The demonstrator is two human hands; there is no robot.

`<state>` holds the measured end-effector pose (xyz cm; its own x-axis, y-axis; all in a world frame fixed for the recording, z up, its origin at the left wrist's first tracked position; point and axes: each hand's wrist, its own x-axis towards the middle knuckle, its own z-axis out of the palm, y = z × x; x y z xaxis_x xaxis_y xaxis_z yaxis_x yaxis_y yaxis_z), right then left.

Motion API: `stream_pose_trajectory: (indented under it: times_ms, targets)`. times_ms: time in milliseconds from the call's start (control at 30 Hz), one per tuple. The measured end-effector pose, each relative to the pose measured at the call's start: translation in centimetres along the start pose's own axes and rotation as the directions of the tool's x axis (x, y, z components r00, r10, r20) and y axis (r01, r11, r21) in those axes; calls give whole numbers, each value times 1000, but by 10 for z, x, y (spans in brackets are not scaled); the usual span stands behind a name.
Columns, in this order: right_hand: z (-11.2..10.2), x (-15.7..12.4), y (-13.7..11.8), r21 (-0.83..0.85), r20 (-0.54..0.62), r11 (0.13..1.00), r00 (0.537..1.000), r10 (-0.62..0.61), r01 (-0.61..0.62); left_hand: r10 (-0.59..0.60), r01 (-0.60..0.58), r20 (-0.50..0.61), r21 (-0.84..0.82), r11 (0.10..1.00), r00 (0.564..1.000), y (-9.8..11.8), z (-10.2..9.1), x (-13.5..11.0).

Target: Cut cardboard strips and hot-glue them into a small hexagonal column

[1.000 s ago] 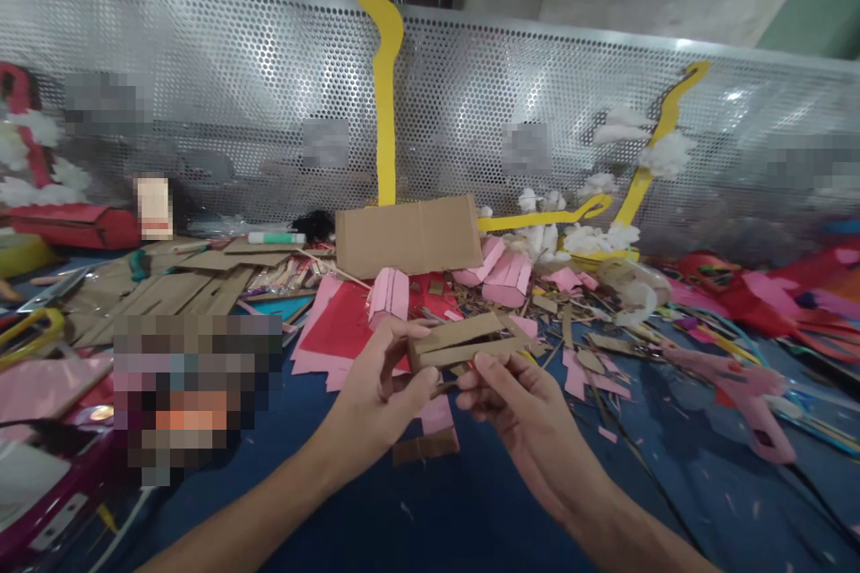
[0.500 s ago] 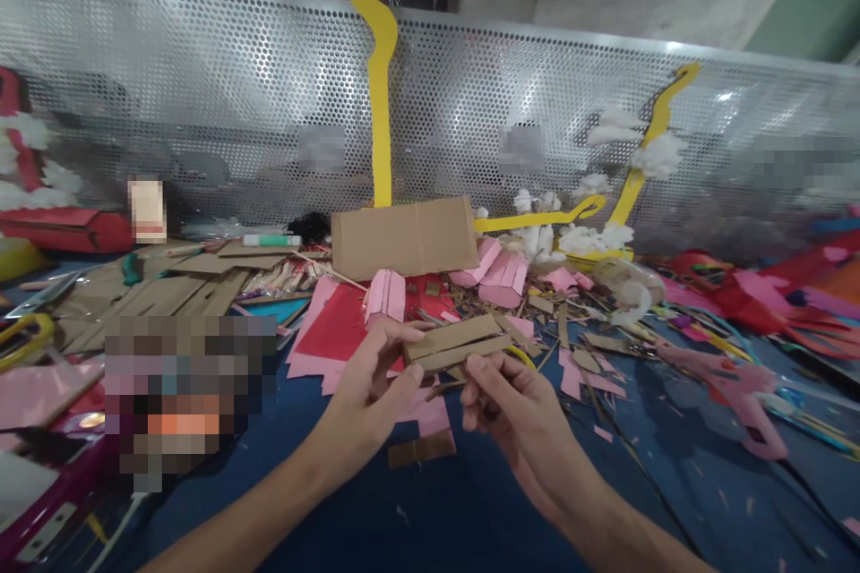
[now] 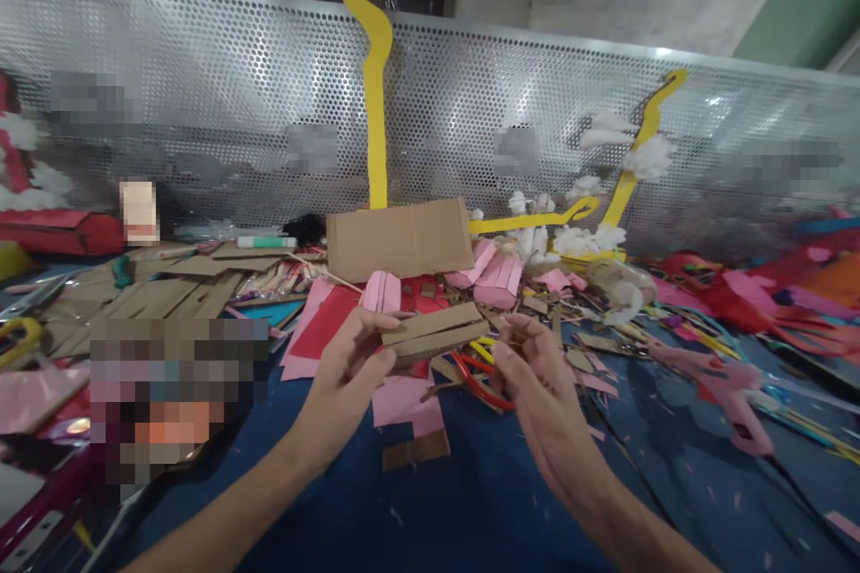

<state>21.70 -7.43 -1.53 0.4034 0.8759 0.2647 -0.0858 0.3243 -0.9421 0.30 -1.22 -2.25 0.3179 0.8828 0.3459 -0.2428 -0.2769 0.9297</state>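
My left hand pinches the left end of a small folded cardboard piece and holds it level above the blue table. My right hand is off the piece, a little to its right, fingers loosely curled and holding nothing I can see. Under the hands lie red and yellow scissors, pink paper and a small brown cardboard scrap.
A larger cardboard sheet stands behind, with pink folded boxes and cotton tufts. Yellow paper hooks lean on a perforated metal screen. Cardboard cut-outs lie left; pink scissors and coloured scraps right.
My right hand has let go of the cardboard piece and moved off to the right. My left hand has carried the piece slightly left, uncovering the scissors beneath.
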Motion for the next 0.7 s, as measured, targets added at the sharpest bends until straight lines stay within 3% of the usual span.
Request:
stream_pose_trajectory:
  times_ms: [200, 333, 700]
  targets:
    - [9, -3, 5, -6, 190, 997, 978, 83, -83, 9, -5, 79, -40, 999, 997, 0, 4, -4]
    - [11, -7, 5, 18, 167, 989, 975, 143, -148, 4, 4, 160, -52, 999, 987, 2, 6, -7]
    - [10, -5, 8, 87, 211, 986, 970, 122, -143, -8, 17, 179, -49, 999, 984, 4, 9, -5]
